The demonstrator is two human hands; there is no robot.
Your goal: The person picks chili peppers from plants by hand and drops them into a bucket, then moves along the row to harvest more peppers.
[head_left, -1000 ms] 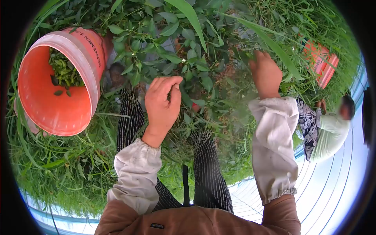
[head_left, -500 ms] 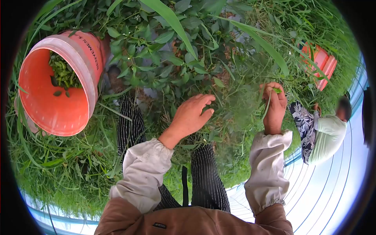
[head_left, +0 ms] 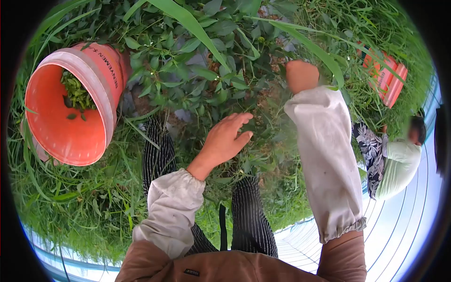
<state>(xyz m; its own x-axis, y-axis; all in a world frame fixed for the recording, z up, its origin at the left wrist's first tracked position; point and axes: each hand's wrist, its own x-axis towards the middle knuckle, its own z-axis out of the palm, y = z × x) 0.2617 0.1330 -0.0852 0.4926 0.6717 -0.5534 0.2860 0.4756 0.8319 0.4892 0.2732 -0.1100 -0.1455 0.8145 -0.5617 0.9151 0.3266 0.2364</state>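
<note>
My left hand hovers over the low leaves in front of my legs. Its fingers are apart and nothing is in them. Farther forward, my right hand reaches in among the stems beside a leafy pepper plant. Only the back of that hand and the wrist show; its fingers are hidden, so what they hold, if anything, cannot be seen. To the left, an orange bucket lies tipped with its mouth toward me. A heap of green peppers and a few loose leaves are inside it.
Long grass blades arch across the plants near my right hand. A second orange bucket stands in the grass at the right. Below it, another person in a light top sits or crouches. Tall grass surrounds my legs.
My right hand has moved forward and left, from a raised pinch with something small and green, into the plants. My left hand has barely moved and stays open.
</note>
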